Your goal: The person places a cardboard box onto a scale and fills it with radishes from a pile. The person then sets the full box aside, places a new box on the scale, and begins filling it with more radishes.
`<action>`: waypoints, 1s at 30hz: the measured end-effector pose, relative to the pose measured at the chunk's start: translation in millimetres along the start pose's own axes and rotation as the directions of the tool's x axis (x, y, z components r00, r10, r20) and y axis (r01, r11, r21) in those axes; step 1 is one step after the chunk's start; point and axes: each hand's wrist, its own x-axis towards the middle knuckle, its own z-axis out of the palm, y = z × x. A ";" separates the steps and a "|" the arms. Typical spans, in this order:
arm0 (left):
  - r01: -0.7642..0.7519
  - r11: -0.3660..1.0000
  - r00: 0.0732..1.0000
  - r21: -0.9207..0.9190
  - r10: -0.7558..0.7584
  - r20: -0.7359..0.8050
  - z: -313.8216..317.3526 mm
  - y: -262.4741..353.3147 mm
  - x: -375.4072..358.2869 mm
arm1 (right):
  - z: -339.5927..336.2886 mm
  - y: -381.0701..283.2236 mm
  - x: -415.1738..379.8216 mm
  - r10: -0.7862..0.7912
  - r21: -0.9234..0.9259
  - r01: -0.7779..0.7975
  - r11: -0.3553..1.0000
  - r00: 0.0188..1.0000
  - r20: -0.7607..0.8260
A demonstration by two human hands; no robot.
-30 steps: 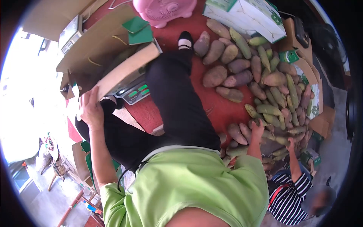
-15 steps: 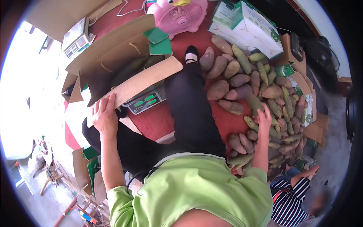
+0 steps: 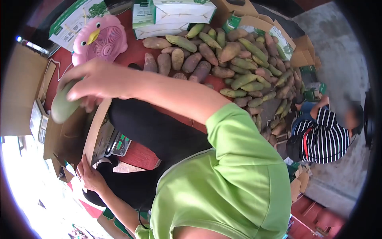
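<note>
A green oblong tuber (image 3: 63,104) is in my right hand (image 3: 93,81), whose fingers wrap over it above the open cardboard box (image 3: 71,139). My left hand (image 3: 90,175) grips the near flap (image 3: 95,129) of that box at its lower end. The right hand is blurred by motion. Beside the box, a digital scale (image 3: 121,145) with green digits shows partly. What lies deep inside the box is hidden in shadow.
Many green and reddish tubers (image 3: 238,59) are heaped on the red floor covering. A pink fan (image 3: 104,40) stands beyond the box. White and green cartons (image 3: 181,14) stand behind the heap. A person in a striped top (image 3: 324,137) sits at the right.
My right hand has moved from the heap across to the box with a green tuber. My left hand stays on the flap. The view has turned to the right.
</note>
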 end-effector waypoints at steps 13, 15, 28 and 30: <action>0.048 0.999 0.999 -0.006 -0.048 0.013 3.8 -3.6 2.7 | -82.0 78.6 -46.6 0.031 -0.123 -0.112 0.986 0.849 -0.528; 0.027 1.000 1.000 0.000 -0.027 0.001 6.9 -8.4 3.0 | -123.3 115.7 -86.6 0.078 -0.125 -0.233 0.964 0.701 -0.709; -0.074 0.996 0.996 0.048 0.076 -0.052 13.2 -14.4 2.6 | -247.6 217.5 -399.4 0.289 0.392 -0.728 0.562 -0.271 -0.918; -0.057 0.997 0.998 0.060 0.059 -0.027 14.4 -16.7 2.1 | -259.0 225.4 -418.9 0.322 0.454 -0.623 0.636 -0.320 -0.891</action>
